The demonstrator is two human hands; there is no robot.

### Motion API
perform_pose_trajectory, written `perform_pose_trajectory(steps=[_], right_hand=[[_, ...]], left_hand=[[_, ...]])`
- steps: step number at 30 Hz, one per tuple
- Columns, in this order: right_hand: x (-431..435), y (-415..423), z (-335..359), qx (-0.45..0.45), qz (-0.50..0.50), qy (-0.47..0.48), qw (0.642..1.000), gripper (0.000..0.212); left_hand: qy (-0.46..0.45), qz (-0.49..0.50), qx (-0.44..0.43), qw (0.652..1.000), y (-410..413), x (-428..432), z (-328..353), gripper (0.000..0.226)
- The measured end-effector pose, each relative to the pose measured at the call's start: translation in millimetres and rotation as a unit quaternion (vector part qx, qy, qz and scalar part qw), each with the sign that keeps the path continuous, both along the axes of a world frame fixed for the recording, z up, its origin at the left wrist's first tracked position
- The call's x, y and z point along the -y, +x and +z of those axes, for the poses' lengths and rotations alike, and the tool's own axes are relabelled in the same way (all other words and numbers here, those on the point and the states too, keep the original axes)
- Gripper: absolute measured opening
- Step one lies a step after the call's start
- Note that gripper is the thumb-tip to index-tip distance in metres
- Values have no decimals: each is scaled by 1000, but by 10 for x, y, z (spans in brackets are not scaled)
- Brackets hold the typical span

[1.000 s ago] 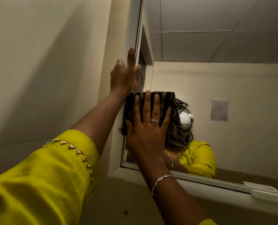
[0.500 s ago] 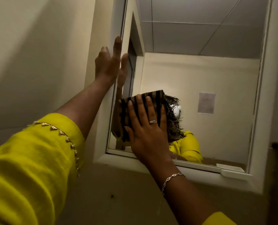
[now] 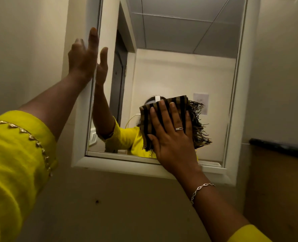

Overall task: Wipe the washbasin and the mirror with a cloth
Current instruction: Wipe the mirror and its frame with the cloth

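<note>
R hand (image 3: 172,137) flat, fingers straight, presses striped cloth (image 3: 179,103) to mirror (image 3: 179,70) glass at approx 6 o'clock. L hand (image 3: 83,56) lies flat, unclenched, on white frame (image 3: 78,128) at 9 o'clock. Beige wall (image 3: 127,206) below.

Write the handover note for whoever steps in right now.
Left hand: open, fingers straight, flat on the white frame at the left edge of the mirror.
Right hand: flat, pressing the striped cloth onto the lower part of the glass.
Done: mirror wiping is under way; how much is covered cannot be told.
Left: the rest of the glass, then the washbasin, which is out of view.
</note>
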State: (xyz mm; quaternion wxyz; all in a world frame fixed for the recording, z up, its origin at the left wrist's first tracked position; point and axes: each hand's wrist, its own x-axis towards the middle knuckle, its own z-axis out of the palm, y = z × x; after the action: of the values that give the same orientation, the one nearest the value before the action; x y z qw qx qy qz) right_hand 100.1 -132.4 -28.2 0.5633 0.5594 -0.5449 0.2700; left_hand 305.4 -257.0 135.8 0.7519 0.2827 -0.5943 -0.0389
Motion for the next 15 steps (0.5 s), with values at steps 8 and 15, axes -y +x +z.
perform_pose_trajectory(steps=[8,15], right_hand=[[-277,-451,32,14,-35,-9,999,57],[-370,-659,63,52,-47,-31,997,57]], left_hand=[[-6,5,15,1000,-6,-50,-31,37],[-4,5,13,1000,-13,-28,-16,47]])
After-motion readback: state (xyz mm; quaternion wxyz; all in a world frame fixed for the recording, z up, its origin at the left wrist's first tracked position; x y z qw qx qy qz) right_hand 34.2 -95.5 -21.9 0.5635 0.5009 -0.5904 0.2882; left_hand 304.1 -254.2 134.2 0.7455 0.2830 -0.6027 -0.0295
